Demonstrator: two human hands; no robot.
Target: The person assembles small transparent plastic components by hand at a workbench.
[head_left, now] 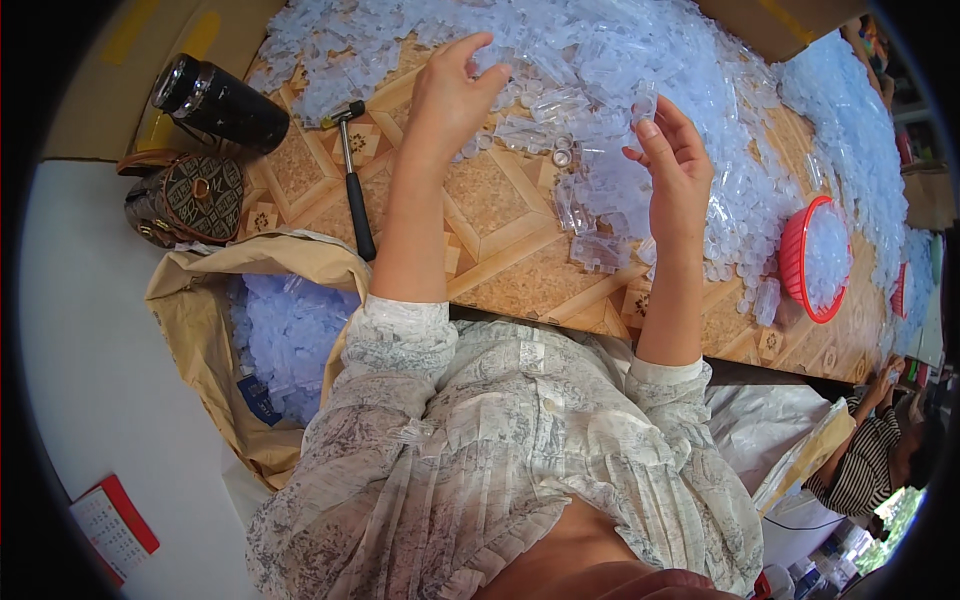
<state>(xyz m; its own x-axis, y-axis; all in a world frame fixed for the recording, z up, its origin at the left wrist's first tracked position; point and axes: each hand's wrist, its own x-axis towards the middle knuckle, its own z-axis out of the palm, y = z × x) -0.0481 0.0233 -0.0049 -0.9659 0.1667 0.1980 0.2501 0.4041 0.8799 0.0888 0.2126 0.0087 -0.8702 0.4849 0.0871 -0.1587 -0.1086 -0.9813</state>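
Observation:
My right hand (678, 165) pinches a small clear plastic tube (645, 100) between thumb and fingertips, raised above the table. Over the near edge of a wide heap of similar clear plastic pieces (560, 55) hovers my left hand (452, 98). Its thumb and index finger are curved and apart, and nothing shows between them; the other fingers are partly hidden. Loose tubes and small round pieces (562, 157) lie on the patterned wooden table (500, 220) between my hands. Just left of my left forearm rests a hammer (354, 190) with a black handle.
A black flask (235, 108) and a brown patterned handbag (190, 200) stand at the left. Below them, an open paper sack (190, 320) holds more plastic pieces. A red basket (793, 262) of clear pieces sits at right. Beyond it is a person in a striped top (860, 462).

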